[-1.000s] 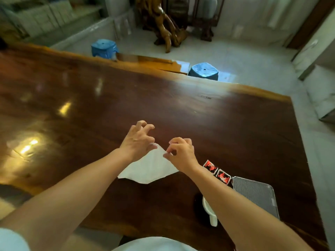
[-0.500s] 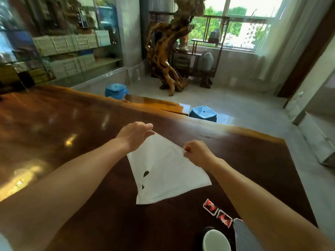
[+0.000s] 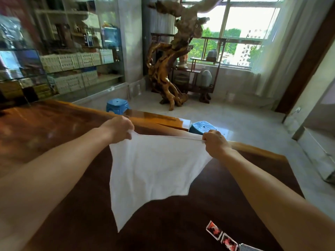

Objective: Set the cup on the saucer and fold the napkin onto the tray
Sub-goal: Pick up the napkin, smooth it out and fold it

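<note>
Dark, glossy wood makes up the table (image 3: 54, 134), a long polished slab that runs away toward the far edge where two blue stools (image 3: 118, 105) stand on the pale floor beyond it. Above the table's middle hangs the white napkin (image 3: 152, 171), held up clear of the wood, its top edge pulled taut between two fists and the rest drooping in soft creases to a loose point at the lower left. The left hand (image 3: 118, 129) is closed tight on one top corner, the right hand (image 3: 214, 142) pinched shut on the other, cloth bunched under the fingers of each. It looks a light, limp cloth with no stiffness of its own; I would judge it will sag and swing wherever it is not held, so the corners are the sensible places to grip, and a fold will likely need it laid flat first. Near the bottom edge lie two small red-and-black packets (image 3: 222, 239), and just beside them a sliver of grey mesh, probably the tray (image 3: 249, 248). No cup or saucer shows from here.
</note>
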`<state>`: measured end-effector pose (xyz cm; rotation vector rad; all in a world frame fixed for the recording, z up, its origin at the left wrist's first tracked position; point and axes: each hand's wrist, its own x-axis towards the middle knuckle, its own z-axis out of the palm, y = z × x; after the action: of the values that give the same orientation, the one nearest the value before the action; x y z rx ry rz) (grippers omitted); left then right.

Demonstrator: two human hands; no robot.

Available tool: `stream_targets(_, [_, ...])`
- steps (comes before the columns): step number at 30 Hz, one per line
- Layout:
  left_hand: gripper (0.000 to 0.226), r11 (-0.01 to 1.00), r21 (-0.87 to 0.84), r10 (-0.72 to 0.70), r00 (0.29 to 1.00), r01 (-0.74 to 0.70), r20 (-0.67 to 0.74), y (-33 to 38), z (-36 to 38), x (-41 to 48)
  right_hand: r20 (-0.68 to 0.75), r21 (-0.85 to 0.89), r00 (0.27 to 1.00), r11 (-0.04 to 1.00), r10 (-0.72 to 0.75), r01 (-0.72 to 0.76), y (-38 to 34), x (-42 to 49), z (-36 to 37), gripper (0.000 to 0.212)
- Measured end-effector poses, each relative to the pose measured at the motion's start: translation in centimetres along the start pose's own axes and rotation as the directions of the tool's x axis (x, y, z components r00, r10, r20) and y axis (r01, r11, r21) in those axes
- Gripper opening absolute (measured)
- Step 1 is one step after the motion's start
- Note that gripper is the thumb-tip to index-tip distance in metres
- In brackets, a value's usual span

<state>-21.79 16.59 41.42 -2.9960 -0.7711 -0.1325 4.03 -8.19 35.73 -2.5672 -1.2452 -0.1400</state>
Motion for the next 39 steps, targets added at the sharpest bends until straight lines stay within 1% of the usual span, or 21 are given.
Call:
stream_targets(1, [0.010, 1.000, 0.012, -0.027, 1.000, 0.027, 0.006, -0.4, 0.6, 0.0, -0.007, -0.020, 1.000, 1.000, 0.000, 0.000, -0.1, 0.1, 0.2, 0.025])
stream_targets(3, [0.012, 0.994, -0.008, -0.113, 0.993, 0.113, -0.043, -1.0, 1.5, 0.2, -0.057, -0.045, 0.998, 0.999, 0.011, -0.014, -0.5, 0.5, 0.3, 0.028])
stream_targets(6, [0.018, 0.979, -0.043, -0.204, 0.960, 0.199, -0.190, -1.8, 1.8, 1.2, -0.165, -0.073, 0.986, 0.996, 0.032, -0.044, -1.0, 1.6, -0.6, 0.036])
stream_targets(9, [0.025, 0.974, -0.121, -0.218, 0.923, 0.189, -0.318, -2.7, 0.7, 2.4, -0.296, -0.019, 0.955, 0.999, 0.027, -0.034, -0.5, 3.0, -3.1, 0.034])
stream_targets(12, [0.022, 0.962, -0.222, -0.247, 0.861, 0.162, -0.445, -3.6, -1.1, 3.2, -0.412, -0.010, 0.911, 1.000, -0.007, 0.003, 0.5, 4.2, -5.7, 0.035])
stream_targets(15, [0.026, 0.955, -0.275, -0.242, 0.834, 0.113, -0.496, -4.2, -1.6, 2.9, -0.440, -0.033, 0.898, 0.999, -0.031, 0.018, 1.4, 4.1, -6.4, 0.033])
stream_targets(17, [0.026, 0.953, -0.290, -0.225, 0.841, 0.086, -0.491, -4.4, -0.8, 1.7, -0.421, -0.028, 0.906, 0.999, -0.038, 0.029, 1.6, 3.0, -5.4, 0.029])
stream_targets(19, [0.026, 0.941, -0.325, -0.227, 0.880, 0.089, -0.418, -4.4, 1.1, -0.3, -0.357, -0.005, 0.933, 0.999, -0.039, 0.040, 1.8, 1.0, -3.1, 0.025])
stream_targets(20, [0.026, 0.935, -0.339, -0.228, 0.906, 0.101, -0.357, -4.3, 2.5, -1.5, -0.313, 0.009, 0.949, 0.999, -0.034, 0.039, 1.9, -0.2, -1.6, 0.024])
stream_targets(22, [0.028, 0.929, -0.342, -0.213, 0.959, 0.139, -0.188, -4.0, 6.1, -4.4, -0.215, 0.036, 0.977, 0.999, -0.016, 0.024, 2.1, -3.3, 1.9, 0.021])
stream_targets(24, [0.029, 0.931, -0.313, -0.189, 0.982, 0.186, 0.021, -3.5, 10.3, -7.9, -0.080, 0.078, 0.996, 0.997, 0.027, -0.020, 2.1, -7.2, 6.2, 0.020])
stream_targets(25, [0.029, 0.926, -0.308, -0.188, 0.974, 0.218, 0.126, -3.3, 12.5, -9.8, 0.005, 0.105, 0.998, 0.992, 0.065, -0.065, 2.1, -9.4, 8.3, 0.020])
stream_targets(27, [0.027, 0.906, -0.312, -0.189, 0.931, 0.288, 0.312, -3.0, 16.8, -13.6, 0.187, 0.108, 0.976, 0.985, 0.111, -0.133, 2.2, -13.7, 12.2, 0.023])
stream_targets(29, [0.023, 0.899, -0.290, -0.162, 0.863, 0.329, 0.478, -2.7, 20.5, -16.9, 0.369, 0.065, 0.924, 0.989, 0.100, -0.132, 2.4, -17.3, 15.6, 0.026])
stream_targets(31, [0.020, 0.907, -0.248, -0.132, 0.789, 0.341, 0.600, -2.7, 23.3, -19.1, 0.504, 0.047, 0.861, 0.993, 0.069, -0.108, 2.7, -19.4, 17.8, 0.029])
stream_targets(33, [0.018, 0.913, -0.218, -0.121, 0.738, 0.346, 0.664, -3.1, 25.0, -20.1, 0.569, 0.031, 0.821, 0.996, 0.052, -0.085, 3.0, -20.1, 19.0, 0.030])
stream_targets(35, [0.018, 0.907, -0.207, -0.127, 0.708, 0.366, 0.695, -3.8, 26.2, -20.2, 0.589, 0.031, 0.805, 0.993, 0.075, -0.116, 3.3, -19.8, 19.4, 0.028])
stream_targets(39, [0.011, 0.893, -0.195, -0.159, 0.690, 0.406, 0.706, -4.9, 28.4, -19.7, 0.572, 0.052, 0.805, 0.973, 0.155, -0.224, 3.7, -18.7, 19.8, 0.023])
